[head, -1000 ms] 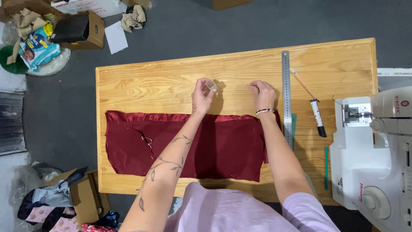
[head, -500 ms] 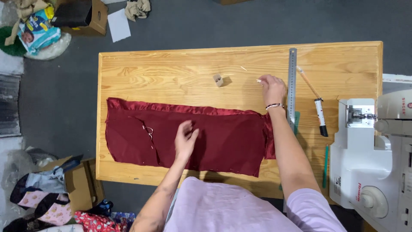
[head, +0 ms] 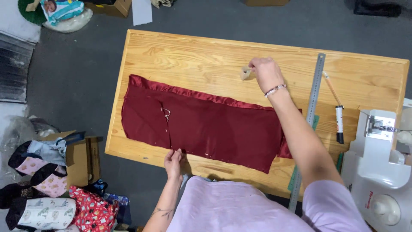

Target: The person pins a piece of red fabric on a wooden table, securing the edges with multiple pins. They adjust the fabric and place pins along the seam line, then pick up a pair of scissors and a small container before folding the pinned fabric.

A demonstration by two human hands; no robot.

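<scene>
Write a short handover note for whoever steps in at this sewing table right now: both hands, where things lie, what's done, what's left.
Left hand: at the near edge of the dark red fabric, fingers on its hem.
Right hand: reaching to the small tan block on the wooden table, touching or about to grasp it.
Fabric lies flat across the table; pins show along the near hem and a vertical seam.
Metal ruler and marker pen lie right of the fabric, sewing machine at far right.
Done: fabric spread and partly pinned. Left: nothing stitched that can be seen.

Wooden table point(head: 180, 56) under maroon cloth point(head: 214, 129), steel ruler point(head: 312, 107), marker point(head: 339, 124).
</scene>
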